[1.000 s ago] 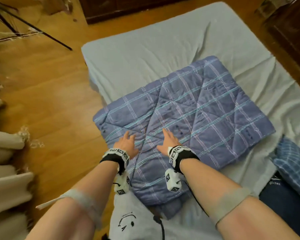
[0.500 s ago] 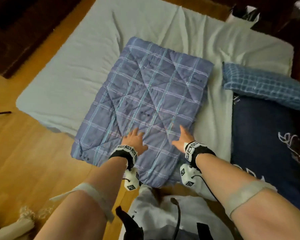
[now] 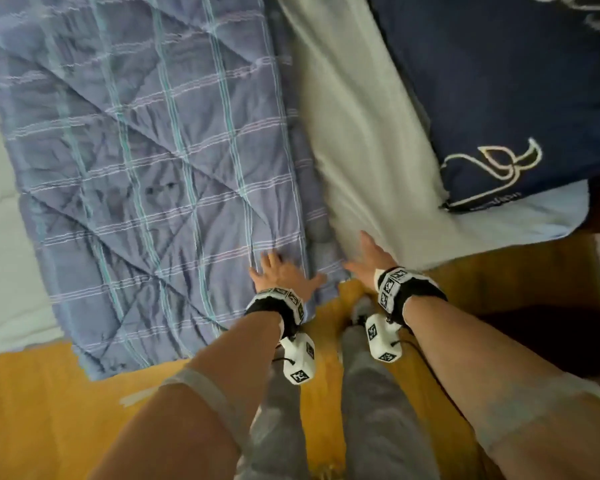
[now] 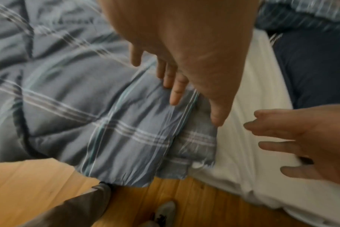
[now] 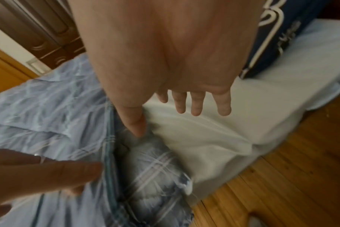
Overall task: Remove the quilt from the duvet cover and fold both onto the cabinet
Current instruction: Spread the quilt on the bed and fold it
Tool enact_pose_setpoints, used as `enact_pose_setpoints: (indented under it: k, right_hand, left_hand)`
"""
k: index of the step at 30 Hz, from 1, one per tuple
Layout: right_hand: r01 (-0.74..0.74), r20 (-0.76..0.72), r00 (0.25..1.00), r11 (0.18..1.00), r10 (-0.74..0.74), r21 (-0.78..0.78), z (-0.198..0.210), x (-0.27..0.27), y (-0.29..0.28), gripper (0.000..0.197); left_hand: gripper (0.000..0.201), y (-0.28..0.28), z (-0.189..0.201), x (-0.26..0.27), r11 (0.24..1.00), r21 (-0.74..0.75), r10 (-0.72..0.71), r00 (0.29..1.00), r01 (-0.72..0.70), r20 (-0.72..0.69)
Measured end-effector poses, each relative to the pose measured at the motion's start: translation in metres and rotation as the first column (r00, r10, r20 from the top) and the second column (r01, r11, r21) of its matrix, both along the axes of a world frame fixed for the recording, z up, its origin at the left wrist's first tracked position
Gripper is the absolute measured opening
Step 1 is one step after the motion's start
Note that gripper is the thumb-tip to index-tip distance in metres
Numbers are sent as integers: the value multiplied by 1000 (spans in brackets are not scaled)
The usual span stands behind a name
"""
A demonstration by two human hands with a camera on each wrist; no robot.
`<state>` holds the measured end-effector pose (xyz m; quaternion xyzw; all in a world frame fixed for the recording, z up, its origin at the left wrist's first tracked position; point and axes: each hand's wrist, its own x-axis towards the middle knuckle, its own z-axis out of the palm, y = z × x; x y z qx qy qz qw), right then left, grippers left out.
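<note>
The folded blue plaid quilt [image 3: 136, 150] lies flat on the white-sheeted bed [image 3: 361, 133], and its near edge hangs over the bedside. My left hand [image 3: 284, 271] lies flat with spread fingers on the quilt's near right corner [image 4: 145, 138]. My right hand [image 3: 368, 258] is just right of that corner, fingers straight over the sheet. Its thumb [image 5: 136, 122] touches the quilt's side edge [image 5: 145, 161]. Neither hand grips anything. A blue checked cloth [image 4: 311, 12] shows at the far right of the left wrist view.
A navy cushion [image 3: 516, 81] with white lettering lies on the bed to the right. Orange wooden floor [image 3: 32, 410] runs along the bedside, where my legs in grey trousers [image 3: 378, 410] stand. Dark wooden furniture [image 5: 39, 30] stands beyond the bed.
Both hands slid from the quilt's near middle to its near right corner. The right hand has left the quilt for the sheet beside it. The head view has swung closer.
</note>
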<state>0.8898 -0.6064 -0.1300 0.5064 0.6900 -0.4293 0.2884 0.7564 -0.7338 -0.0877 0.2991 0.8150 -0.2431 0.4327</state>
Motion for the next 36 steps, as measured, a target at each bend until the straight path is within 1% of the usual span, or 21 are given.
enact_pose_setpoints:
  k: [2,3,6,9,12,13,14,15,16,17,18,19,20,21,22,24,27,29,31,33,36]
  right_hand:
    - [24,16,1000,1000,-23,-11,-29,6,-16,77]
    - [16,17,1000,1000,-16,-1,-40,7,-25,68]
    - [-28,10,1000,998,27,50,-55,-1,-53,51]
    - [-24,16,1000,992,22,122,-51,-7,-72,35]
    - [-64,43,997,994,61,94,-31,-3,-83,20]
    - [-37,15,999,996,35,78,-28,-3,-77,22]
    - [-78,53,996,996,75,51,-13,0,-84,23]
    - [-65,71,996,997,62,46,-14,8,-96,23]
    - [-193,126,974,981,187,37,-15,19,-115,26]
    - [-223,81,972,975,222,15,-32,29,-116,30]
    - [-157,133,977,986,164,-59,27,48,-196,33]
    - [-108,50,993,993,110,-39,-8,22,-109,35]
    - [-14,105,994,998,21,-65,-5,32,-129,34]
    - [24,99,995,995,-14,-102,4,31,-114,34]
    - [37,81,996,997,-32,-64,-2,33,-111,35]
    - [115,105,989,990,-106,-85,3,40,-121,41]
    - [219,25,976,970,-217,-104,0,30,-129,53]
    - [227,-24,972,965,-232,-134,7,15,-137,59]
    - [170,-21,985,984,-172,-62,14,1,-149,60]
    - [42,-5,999,998,-42,40,26,-14,-163,67]
    - [-55,-36,998,997,57,51,56,-45,-182,75]
  left_hand:
    - [100,-5,-27,1,999,1,-48,998,48,-39]
    - [91,-9,-38,-1,996,24,-86,994,87,-67]
    - [60,-15,-52,-12,986,143,-70,991,86,-113]
    - [51,-26,-51,-24,968,249,-36,999,39,-17]
    - [44,-31,-31,-35,907,420,-40,992,-14,121]
    - [43,-30,-21,-36,860,510,-62,987,-23,149]
    - [42,-26,-7,-35,810,586,-85,982,-30,168]
    - [38,-22,6,-31,757,653,-108,978,-35,178]
    - [35,-19,17,-26,727,685,-126,974,-38,188]
    - [33,-18,20,-22,708,706,-156,971,-19,183]
    - [32,-17,21,-19,713,701,-189,966,10,179]
    - [31,-19,16,-16,740,671,-233,954,48,188]
    - [31,-22,10,-15,776,623,-291,933,100,212]
    - [31,-26,1,-13,810,569,-337,905,138,259]
    - [35,-32,-7,-11,842,517,-354,881,154,314]
    - [44,-48,-19,-6,871,480,-302,881,100,364]
    - [47,-75,-27,-4,852,523,-175,929,-24,327]
    - [48,-91,-22,-9,860,505,-101,944,-75,313]
    - [50,-109,-10,-17,865,489,-39,959,-108,280]
    - [51,-134,8,-30,853,501,26,971,-145,237]
    - [55,-175,43,-56,837,508,146,977,-206,156]
